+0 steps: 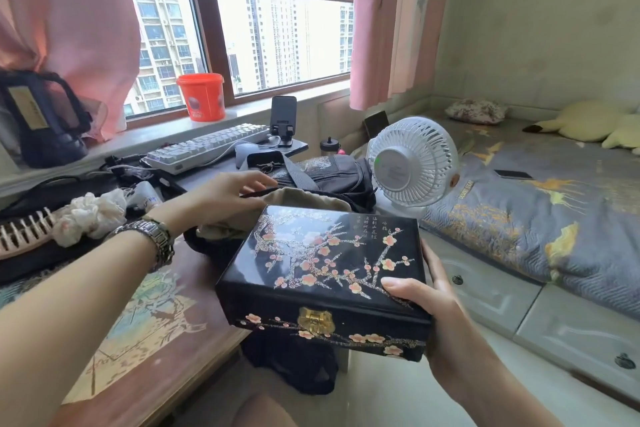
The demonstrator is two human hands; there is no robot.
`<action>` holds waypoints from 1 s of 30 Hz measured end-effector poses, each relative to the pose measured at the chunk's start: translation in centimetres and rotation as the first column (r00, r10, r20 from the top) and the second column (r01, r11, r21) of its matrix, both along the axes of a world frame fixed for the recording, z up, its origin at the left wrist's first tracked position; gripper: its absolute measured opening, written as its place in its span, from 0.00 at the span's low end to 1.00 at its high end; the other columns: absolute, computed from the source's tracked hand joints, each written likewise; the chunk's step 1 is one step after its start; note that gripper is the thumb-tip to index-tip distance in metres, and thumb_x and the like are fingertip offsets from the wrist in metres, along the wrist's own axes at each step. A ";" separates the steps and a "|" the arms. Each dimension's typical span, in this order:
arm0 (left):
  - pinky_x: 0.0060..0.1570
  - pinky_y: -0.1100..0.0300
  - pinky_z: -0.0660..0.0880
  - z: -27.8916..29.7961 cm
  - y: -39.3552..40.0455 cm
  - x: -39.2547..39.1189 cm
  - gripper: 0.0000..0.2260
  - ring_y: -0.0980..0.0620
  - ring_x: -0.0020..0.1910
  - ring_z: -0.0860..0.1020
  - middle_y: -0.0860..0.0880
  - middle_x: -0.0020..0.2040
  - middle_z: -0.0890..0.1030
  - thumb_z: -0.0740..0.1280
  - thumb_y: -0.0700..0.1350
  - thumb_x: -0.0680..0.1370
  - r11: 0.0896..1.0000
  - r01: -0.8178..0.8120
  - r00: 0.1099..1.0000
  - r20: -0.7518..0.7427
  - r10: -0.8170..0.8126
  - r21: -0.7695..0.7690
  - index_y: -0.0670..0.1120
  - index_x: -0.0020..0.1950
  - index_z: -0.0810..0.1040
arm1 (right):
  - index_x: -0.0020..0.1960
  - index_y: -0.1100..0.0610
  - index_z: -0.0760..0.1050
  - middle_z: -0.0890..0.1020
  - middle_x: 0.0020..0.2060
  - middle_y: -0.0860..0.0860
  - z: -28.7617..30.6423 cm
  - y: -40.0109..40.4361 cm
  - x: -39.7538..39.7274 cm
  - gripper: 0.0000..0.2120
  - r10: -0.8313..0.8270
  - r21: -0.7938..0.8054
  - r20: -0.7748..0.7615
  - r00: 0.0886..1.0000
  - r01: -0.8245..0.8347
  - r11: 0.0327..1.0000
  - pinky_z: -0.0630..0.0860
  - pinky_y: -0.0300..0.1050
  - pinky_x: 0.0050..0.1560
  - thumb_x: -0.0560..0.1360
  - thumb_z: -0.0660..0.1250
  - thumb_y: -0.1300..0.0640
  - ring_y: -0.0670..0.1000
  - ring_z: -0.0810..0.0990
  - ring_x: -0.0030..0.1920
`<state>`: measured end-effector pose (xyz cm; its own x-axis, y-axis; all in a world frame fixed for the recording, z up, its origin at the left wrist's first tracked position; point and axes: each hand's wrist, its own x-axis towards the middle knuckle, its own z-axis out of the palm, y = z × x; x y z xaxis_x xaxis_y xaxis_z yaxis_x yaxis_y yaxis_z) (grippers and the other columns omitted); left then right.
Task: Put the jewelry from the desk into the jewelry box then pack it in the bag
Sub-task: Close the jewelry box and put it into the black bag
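A black lacquered jewelry box (322,274) with pink plum blossoms and a gold clasp is closed and held in the air off the desk's right edge. My right hand (419,295) grips its right side, thumb on the lid. Behind it sits a bag (298,199) with a black outside and a beige lining, its mouth open toward me. My left hand (228,189), with a metal watch on the wrist, holds the bag's far rim. No loose jewelry shows on the desk (149,319).
A white desk fan (412,166) stands just right of the bag. A black shoulder bag (332,173), keyboard (204,146), phone stand (284,118), scrunchie (90,215) and comb (24,232) crowd the desk. A bed (540,218) lies to the right.
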<state>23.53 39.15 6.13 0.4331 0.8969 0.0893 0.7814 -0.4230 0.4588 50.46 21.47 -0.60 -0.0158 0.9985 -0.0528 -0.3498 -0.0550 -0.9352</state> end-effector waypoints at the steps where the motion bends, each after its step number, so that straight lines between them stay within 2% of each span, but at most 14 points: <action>1: 0.57 0.59 0.72 0.0 0.3 -0.1 0.16 0.53 0.56 0.77 0.51 0.59 0.79 0.68 0.51 0.76 1.000 0.003 1.000 -0.029 -0.004 -0.029 0.56 0.63 0.74 | 0.66 0.35 0.66 0.85 0.52 0.50 0.0 0.1 0.1 0.38 0.003 -0.003 -0.001 1.000 -0.003 1.000 0.80 0.48 0.40 0.60 0.72 0.58 0.57 0.85 0.48; 5: 0.59 0.54 0.73 0.4 1.4 -0.4 0.19 0.51 0.57 0.76 0.53 0.58 0.77 0.67 0.54 0.75 0.987 -0.031 0.991 -0.132 0.010 -0.156 0.59 0.65 0.70 | 0.66 0.35 0.66 0.85 0.52 0.50 0.1 0.3 0.1 0.38 0.011 -0.004 0.002 1.000 -0.011 1.000 0.80 0.48 0.41 0.60 0.72 0.58 0.56 0.85 0.48; 8: 0.55 0.55 0.75 0.8 1.9 -0.7 0.25 0.52 0.53 0.78 0.52 0.56 0.78 0.67 0.62 0.66 0.984 -0.009 0.990 -0.137 -0.015 -0.178 0.60 0.62 0.71 | 0.66 0.36 0.66 0.86 0.51 0.50 0.2 0.3 0.1 0.38 0.023 0.000 0.010 1.000 -0.023 1.000 0.80 0.49 0.43 0.60 0.72 0.58 0.57 0.85 0.49; 10: 0.50 0.58 0.77 1.2 1.9 -0.9 0.28 0.53 0.49 0.80 0.51 0.54 0.79 0.67 0.64 0.61 0.977 0.026 0.996 -0.080 -0.044 -0.213 0.60 0.60 0.73 | 0.65 0.35 0.66 0.86 0.51 0.49 0.3 0.3 0.0 0.38 0.023 -0.001 0.012 1.000 -0.023 1.000 0.80 0.49 0.42 0.60 0.72 0.58 0.57 0.85 0.48; 13: 0.43 0.60 0.76 1.5 1.7 -1.1 0.23 0.53 0.43 0.81 0.47 0.51 0.80 0.72 0.57 0.62 0.957 0.077 0.997 0.047 -0.066 -0.279 0.58 0.56 0.75 | 0.65 0.35 0.67 0.86 0.51 0.49 0.4 0.3 0.0 0.37 0.016 -0.004 0.012 1.000 -0.016 1.000 0.81 0.49 0.41 0.60 0.72 0.58 0.56 0.86 0.48; 17: 0.45 0.56 0.76 1.6 1.9 -1.4 0.16 0.53 0.42 0.80 0.44 0.51 0.80 0.74 0.44 0.70 0.928 0.119 0.989 0.121 -0.080 -0.354 0.55 0.53 0.74 | 0.64 0.35 0.67 0.86 0.51 0.49 0.6 0.2 -0.2 0.37 0.015 -0.004 0.011 1.000 -0.015 1.000 0.82 0.48 0.38 0.60 0.72 0.59 0.56 0.85 0.48; 20: 0.46 0.57 0.76 1.9 2.2 -1.6 0.11 0.53 0.43 0.80 0.48 0.48 0.82 0.72 0.40 0.72 0.907 0.153 0.974 0.217 -0.070 -0.393 0.52 0.50 0.75 | 0.65 0.35 0.67 0.86 0.51 0.49 0.7 0.2 -0.4 0.38 0.005 -0.004 0.004 1.000 -0.005 1.000 0.82 0.48 0.37 0.60 0.72 0.59 0.56 0.85 0.48; 23: 0.50 0.60 0.75 2.4 2.1 -1.5 0.08 0.55 0.47 0.79 0.51 0.49 0.82 0.72 0.41 0.72 0.910 0.203 0.961 0.250 -0.115 -0.362 0.52 0.48 0.78 | 0.65 0.35 0.67 0.86 0.50 0.49 0.7 0.1 -0.7 0.38 -0.002 -0.014 0.003 1.000 0.002 1.000 0.82 0.48 0.37 0.59 0.72 0.59 0.57 0.86 0.48; 26: 0.47 0.65 0.72 2.9 1.7 -1.0 0.09 0.58 0.48 0.78 0.55 0.48 0.82 0.70 0.41 0.74 0.942 0.205 0.977 0.107 -0.182 -0.266 0.56 0.46 0.83 | 0.65 0.35 0.66 0.86 0.50 0.49 0.7 0.1 -0.8 0.39 -0.005 -0.020 -0.002 1.000 0.005 1.000 0.81 0.48 0.35 0.59 0.72 0.59 0.57 0.86 0.47; 29: 0.46 0.52 0.74 3.2 1.6 -0.3 0.11 0.46 0.47 0.76 0.47 0.49 0.81 0.71 0.44 0.74 0.966 0.205 0.978 -0.014 -0.209 -0.160 0.62 0.47 0.83 | 0.65 0.35 0.65 0.86 0.51 0.50 0.6 0.2 -0.9 0.39 -0.014 -0.017 0.001 1.000 0.014 1.000 0.81 0.51 0.40 0.59 0.73 0.58 0.58 0.85 0.48; 30: 0.46 0.52 0.74 3.2 1.6 -0.1 0.12 0.45 0.45 0.75 0.47 0.48 0.80 0.71 0.44 0.73 0.969 0.209 0.977 -0.018 -0.213 -0.134 0.63 0.47 0.83 | 0.66 0.34 0.65 0.85 0.51 0.50 0.7 0.2 -1.0 0.40 -0.016 -0.021 0.003 1.000 0.016 1.000 0.81 0.53 0.43 0.59 0.73 0.58 0.58 0.85 0.48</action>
<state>23.41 40.79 9.33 0.6146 0.7879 -0.0391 0.6960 -0.5182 0.4970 49.50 21.65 0.06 0.0007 0.9973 -0.0737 -0.3480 -0.0689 -0.9350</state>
